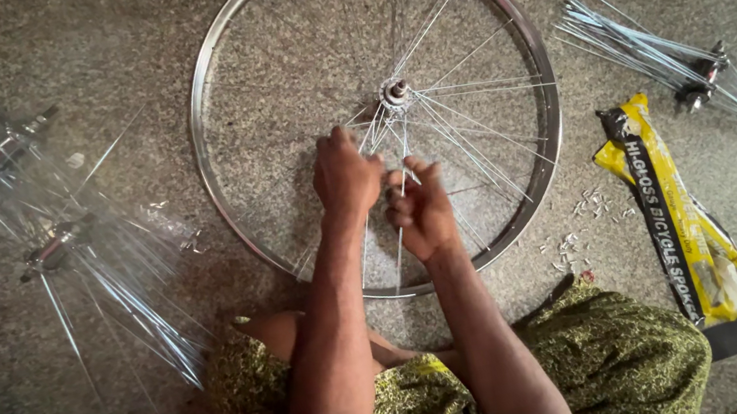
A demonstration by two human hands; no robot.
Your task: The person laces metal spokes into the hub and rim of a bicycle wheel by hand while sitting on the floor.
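Mid-lacing, by the look of it — bicycle wheel rim (203,85) flat on the floor, hub (395,92) at its centre, left hand (345,176) and right hand (421,210) both pinched on spokes (466,136) just below the hub. Likely next: steering a spoke end out to the rim without fouling its neighbours. Room tight inside the rim; outside it, spoked hubs (56,244) left, loose spoke bundle (663,58), yellow packet (674,216) and scattered nipples (580,221) right — knees close below.

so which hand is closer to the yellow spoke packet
Right. The right hand is left of the yellow packet; the left hand is farther left, beyond it.
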